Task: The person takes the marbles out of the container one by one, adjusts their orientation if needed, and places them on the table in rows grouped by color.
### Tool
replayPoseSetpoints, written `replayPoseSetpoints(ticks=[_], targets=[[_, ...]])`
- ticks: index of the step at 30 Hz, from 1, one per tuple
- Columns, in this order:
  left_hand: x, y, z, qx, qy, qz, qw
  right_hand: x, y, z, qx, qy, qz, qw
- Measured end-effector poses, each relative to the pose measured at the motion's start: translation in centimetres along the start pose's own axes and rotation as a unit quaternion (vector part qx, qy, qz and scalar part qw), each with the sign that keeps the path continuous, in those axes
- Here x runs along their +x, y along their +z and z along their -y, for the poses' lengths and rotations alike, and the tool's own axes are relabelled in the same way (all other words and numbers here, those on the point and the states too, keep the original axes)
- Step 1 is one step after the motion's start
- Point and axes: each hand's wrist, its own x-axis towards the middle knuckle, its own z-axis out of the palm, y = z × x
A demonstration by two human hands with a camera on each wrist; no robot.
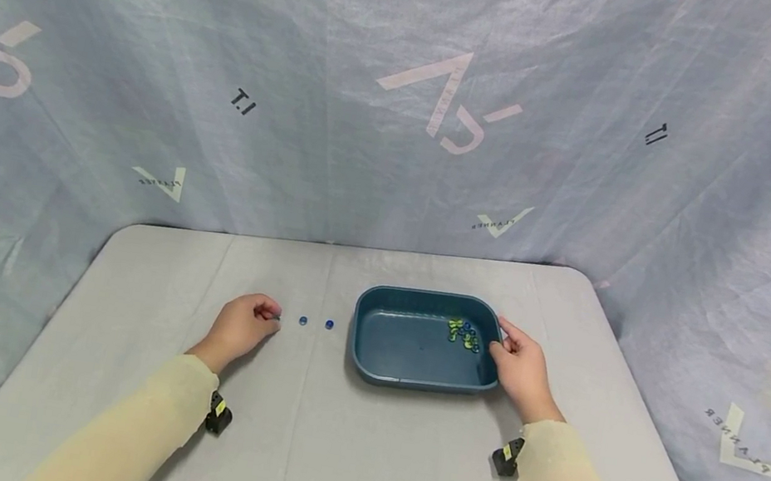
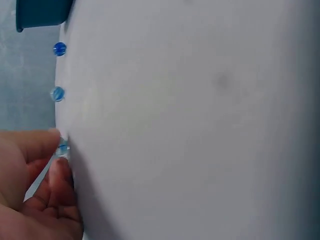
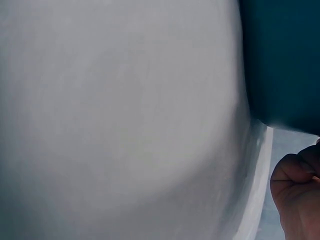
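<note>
My left hand (image 1: 246, 326) pinches a clear glass marble (image 2: 62, 147) with a blue streak between thumb and fingertip, low over the table. To its right, in a row, lie a light blue marble (image 1: 303, 320) and a darker blue marble (image 1: 330, 323). A dark teal rectangular bin (image 1: 382, 377) stands right of them. With the thumb over its right wall, my right hand (image 1: 520, 369) grips the bin; in the right wrist view only part of that hand shows. Several small green and blue glass pieces (image 1: 465, 334) lie inside the bin near its right end.
A pale cloth covers the table (image 1: 352, 454), which has rounded far corners. Grey printed sheeting (image 1: 332, 97) hangs behind it and along both sides. A small black camera sits at each wrist, below the pale yellow sleeves (image 1: 137, 420).
</note>
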Motion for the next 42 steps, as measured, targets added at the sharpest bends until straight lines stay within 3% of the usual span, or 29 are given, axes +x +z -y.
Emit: replayPoseSetpoints(ticks=[5,11,18,28,42], targets=[[-0.2,-0.6,-0.9,-0.012,0.012,-0.019,0.9997,0.0,0.0,-0.1,0.0,-0.006,0.001,1.0],[-0.5,-0.4,-4.4,-0.044,0.045,-0.016,0.9979,0.2,-0.2,-0.1,0.001,-0.015,-0.001,0.9999],[-1.7,1.9,-8.9,-0.079,0.098,-0.003,0.992,0.4,-0.2,0.0,-0.001,-0.016,-0.002,0.9999],[-2.8,5.2,-13.2,-0.102,0.172,0.04,0.979,0.2,-0.1,-0.2,-0.001,-0.015,0.0,0.9999],[-2.7,10.6,-18.6,-0.135,0.218,0.078,0.9634,0.2,0.0,-0.1,0.001,-0.02,-0.005,0.9998]])
